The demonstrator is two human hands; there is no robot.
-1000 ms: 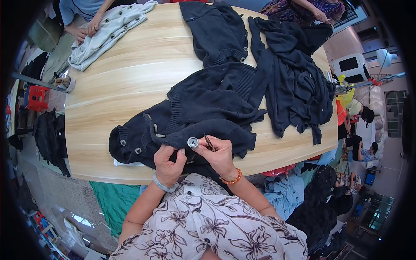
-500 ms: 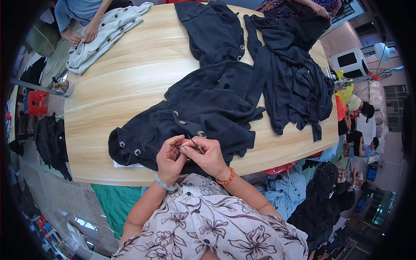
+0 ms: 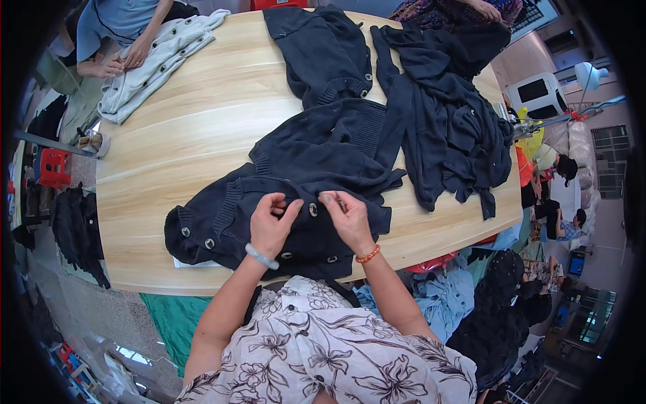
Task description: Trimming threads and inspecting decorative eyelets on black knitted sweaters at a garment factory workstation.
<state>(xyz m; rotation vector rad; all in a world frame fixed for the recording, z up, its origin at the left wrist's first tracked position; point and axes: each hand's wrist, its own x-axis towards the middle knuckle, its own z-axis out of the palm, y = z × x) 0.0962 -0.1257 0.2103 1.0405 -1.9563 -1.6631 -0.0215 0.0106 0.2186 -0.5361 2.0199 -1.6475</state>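
My right hand (image 3: 348,219) pinches something too small to tell; beneath my fingers, the dark knitted cardigan (image 3: 309,168) hides a white sheet's (image 3: 192,263) remainder.

Single head cam; fisheye, looks down at wooden table (image 3: 202,135); close over hands.

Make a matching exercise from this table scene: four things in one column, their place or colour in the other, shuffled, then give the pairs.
Things:
1. dark knit cardigan
2. light grey cardigan
3. orange bead bracelet
4. pale bangle

Places:
A. on the left wrist
B. at the table's far left corner, under another person's hands
C. on the right wrist
D. at the near table edge, under both of the wearer's hands

Pairs: 1-D, 2-B, 3-C, 4-A
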